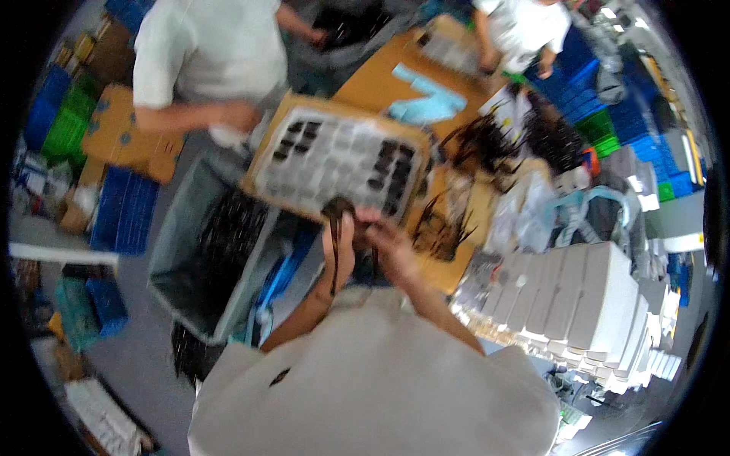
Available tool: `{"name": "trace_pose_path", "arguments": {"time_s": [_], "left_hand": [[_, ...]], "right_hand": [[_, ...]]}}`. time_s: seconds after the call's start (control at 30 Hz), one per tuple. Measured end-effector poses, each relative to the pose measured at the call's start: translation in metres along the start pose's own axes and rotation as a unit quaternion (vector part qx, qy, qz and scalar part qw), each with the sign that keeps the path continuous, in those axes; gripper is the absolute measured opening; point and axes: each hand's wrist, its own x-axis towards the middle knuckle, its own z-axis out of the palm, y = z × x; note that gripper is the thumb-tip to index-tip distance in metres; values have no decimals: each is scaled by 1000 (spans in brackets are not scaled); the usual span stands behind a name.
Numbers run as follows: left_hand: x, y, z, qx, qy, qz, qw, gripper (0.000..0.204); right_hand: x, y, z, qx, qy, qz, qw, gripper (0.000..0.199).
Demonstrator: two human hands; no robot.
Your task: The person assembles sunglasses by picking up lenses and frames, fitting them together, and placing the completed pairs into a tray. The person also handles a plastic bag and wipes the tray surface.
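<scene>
Close to my chest, my left hand (339,247) is closed round a dark brown, hair-like bundle (337,207). Its rounded upper end sticks out above the fingers, and a thin tail hangs down past the wrist. My right hand (386,237) is pinched on the same bundle from the right side; blur hides its exact fingertips. Just beyond both hands lies a shallow cardboard tray (262,171) lined in white. Dark flat pieces (395,163) sit in rows at its right end, with a smaller group (296,139) at upper left; paler marks fill the middle.
Left of me stands a grey bin (171,262) full of dark strands. Dark tangled bundles (487,144) and light blue cloths (430,106) lie on the brown table (372,87). Stacked white boxes (547,292) stand at right. Two people in white shirts (213,53) work across the table.
</scene>
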Motion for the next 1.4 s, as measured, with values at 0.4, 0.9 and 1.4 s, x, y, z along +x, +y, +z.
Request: {"name": "trace_pose_path", "arguments": {"time_s": [0.4,0.9,1.4], "left_hand": [[-70,45,-130,-114,303,-139,936,36],[-161,70,-193,-157,406,-188,880,38],[-7,112,-115,511,-146,-92,842,28]], "right_hand": [[82,68,-34,-345,160,-85,921,16],[289,222,82,-606,131,-46,783,20],[67,-1,86,-641,-328,-235,653,47]]}}
